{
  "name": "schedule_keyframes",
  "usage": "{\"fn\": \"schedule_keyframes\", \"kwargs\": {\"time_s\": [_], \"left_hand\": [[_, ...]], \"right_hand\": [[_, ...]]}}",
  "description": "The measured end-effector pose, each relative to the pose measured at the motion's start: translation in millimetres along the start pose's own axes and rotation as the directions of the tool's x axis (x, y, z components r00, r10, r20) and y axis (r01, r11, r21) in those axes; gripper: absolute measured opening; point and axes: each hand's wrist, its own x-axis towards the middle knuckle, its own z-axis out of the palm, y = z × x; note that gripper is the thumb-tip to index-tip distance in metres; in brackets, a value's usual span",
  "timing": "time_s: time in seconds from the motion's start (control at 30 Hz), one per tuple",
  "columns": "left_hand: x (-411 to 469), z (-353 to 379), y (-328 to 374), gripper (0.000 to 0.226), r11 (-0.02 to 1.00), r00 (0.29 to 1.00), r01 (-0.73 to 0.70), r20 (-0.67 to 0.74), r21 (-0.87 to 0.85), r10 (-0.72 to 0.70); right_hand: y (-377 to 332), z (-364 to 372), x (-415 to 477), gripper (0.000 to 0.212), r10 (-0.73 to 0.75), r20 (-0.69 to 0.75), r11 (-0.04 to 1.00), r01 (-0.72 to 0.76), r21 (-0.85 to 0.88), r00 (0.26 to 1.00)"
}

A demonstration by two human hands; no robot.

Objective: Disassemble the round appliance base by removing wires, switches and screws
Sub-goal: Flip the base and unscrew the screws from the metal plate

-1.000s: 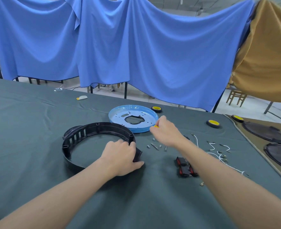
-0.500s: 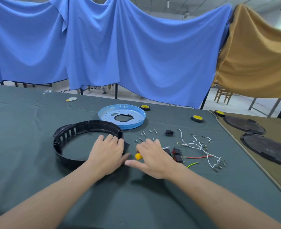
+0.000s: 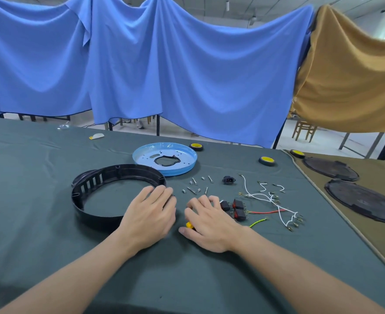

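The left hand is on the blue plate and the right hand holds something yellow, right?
Not quite: the head view shows the left hand on the black ring, not the blue plate behind it. The right hand does hold a yellow-handled tool.

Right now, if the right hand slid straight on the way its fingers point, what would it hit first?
Probably the loose screws just beyond the fingers of the right hand, which curl over a yellow tool; the blue plate lies farther on. Depth is uncertain.

You had one black ring (image 3: pixel 89 189), one blue plate (image 3: pixel 146 155), three yellow-topped rolls (image 3: pixel 266 160), three red switches (image 3: pixel 239 203), one socket (image 3: pixel 228 179), two dark discs (image 3: pixel 363 201) far right.
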Motion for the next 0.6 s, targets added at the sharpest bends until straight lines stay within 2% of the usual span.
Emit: {"fn": "schedule_keyframes", "kwargs": {"time_s": [0.13, 0.23, 0.3, 0.43, 0.6], "left_hand": [[0, -2, 12, 0.012, 0.989, 0.995, -0.09, -0.05, -0.114, 0.085], [-2, -2, 13, 0.013, 0.97, 0.994, -0.092, -0.073, -0.227, 0.078], [-6, -1, 12, 0.018, 0.953, 0.999, -0.022, -0.049, -0.303, 0.008], [-12, -2, 13, 0.026, 0.875, 0.979, 0.204, 0.083, -0.439, -0.187], [-14, -6, 15, 0.034, 0.852, 0.963, 0.252, 0.202, -0.459, -0.176]], "right_hand": [[-3, -3, -7, 0.04, 0.004, -0.081, 0.997, -0.011, -0.078, 0.997], [-7, -3, -14, 0.044, 0.037, -0.2, 0.99, -0.064, -0.127, 0.979], [-11, -3, -17, 0.047, 0.093, -0.233, 0.98, -0.131, -0.151, 0.968], [-14, -3, -18, 0.051, 0.236, -0.185, 0.953, -0.264, -0.149, 0.954], [-15, 1, -18, 0.045, 0.306, -0.222, 0.95, -0.312, 0.011, 0.926]]}}
